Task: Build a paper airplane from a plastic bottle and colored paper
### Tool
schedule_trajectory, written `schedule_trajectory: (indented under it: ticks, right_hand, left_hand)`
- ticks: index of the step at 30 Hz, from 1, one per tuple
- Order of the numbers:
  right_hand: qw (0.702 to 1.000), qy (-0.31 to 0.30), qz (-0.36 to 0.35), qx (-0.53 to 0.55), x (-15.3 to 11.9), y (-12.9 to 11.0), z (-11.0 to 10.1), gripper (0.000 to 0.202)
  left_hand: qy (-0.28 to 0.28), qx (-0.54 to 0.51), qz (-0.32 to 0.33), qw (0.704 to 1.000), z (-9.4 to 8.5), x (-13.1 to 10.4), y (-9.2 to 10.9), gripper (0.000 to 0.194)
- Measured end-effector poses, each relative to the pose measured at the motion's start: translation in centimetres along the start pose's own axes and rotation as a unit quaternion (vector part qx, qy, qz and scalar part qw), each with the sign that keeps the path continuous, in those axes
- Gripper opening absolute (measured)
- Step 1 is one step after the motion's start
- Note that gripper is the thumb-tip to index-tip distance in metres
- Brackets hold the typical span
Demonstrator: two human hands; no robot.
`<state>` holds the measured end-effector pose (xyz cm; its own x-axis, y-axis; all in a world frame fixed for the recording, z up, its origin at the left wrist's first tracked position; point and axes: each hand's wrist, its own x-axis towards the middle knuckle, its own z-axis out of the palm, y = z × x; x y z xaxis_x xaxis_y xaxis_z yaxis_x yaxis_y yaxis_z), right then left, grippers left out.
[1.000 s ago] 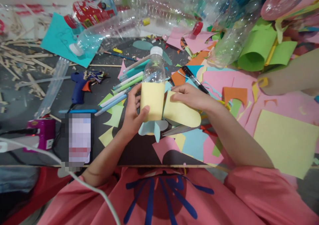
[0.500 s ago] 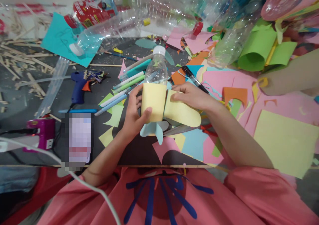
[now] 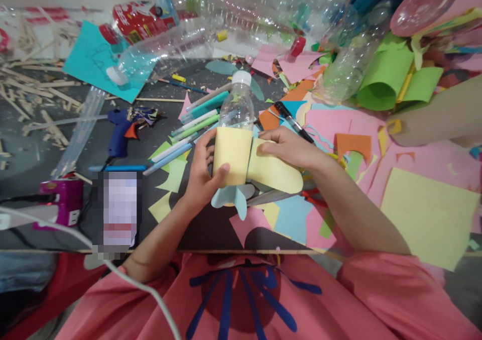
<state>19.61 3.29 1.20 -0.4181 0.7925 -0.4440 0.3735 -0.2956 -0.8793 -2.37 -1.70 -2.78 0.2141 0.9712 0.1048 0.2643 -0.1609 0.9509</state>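
My left hand (image 3: 205,172) grips a clear plastic bottle (image 3: 238,108) with a white cap, its thumb across the yellow paper band (image 3: 233,154) wrapped round the lower part. Light blue paper petals (image 3: 229,197) stick out at the bottle's base. On the bottle's right side, my right hand (image 3: 288,146) pinches a yellow paper piece (image 3: 274,172) with a rounded end, thumb on top and the other fingers partly hidden behind. This piece lies close against the band; whether the two are joined I cannot tell.
Several markers (image 3: 196,121) lie left of the bottle, with a blue glue gun (image 3: 119,129) and a phone (image 3: 119,207) further left. Paper scraps (image 3: 327,124) cover the right side. Plastic bottles (image 3: 165,43) lie at the back. Another person's arm (image 3: 440,111) reaches in from the right.
Both hands keep the same hold on the bottle and the yellow paper. The view has shifted very slightly; nothing else has visibly moved.
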Motion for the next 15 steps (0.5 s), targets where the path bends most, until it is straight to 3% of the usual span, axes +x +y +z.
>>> schedule_trajectory:
  ticks: [15]
  right_hand:
    - [1.000, -0.014, 0.010, -0.011, -0.22, -0.91, 0.11, 0.014]
  left_hand:
    - [-0.010, -0.001, 0.048, 0.999, -0.18, -0.09, -1.01, 0.069]
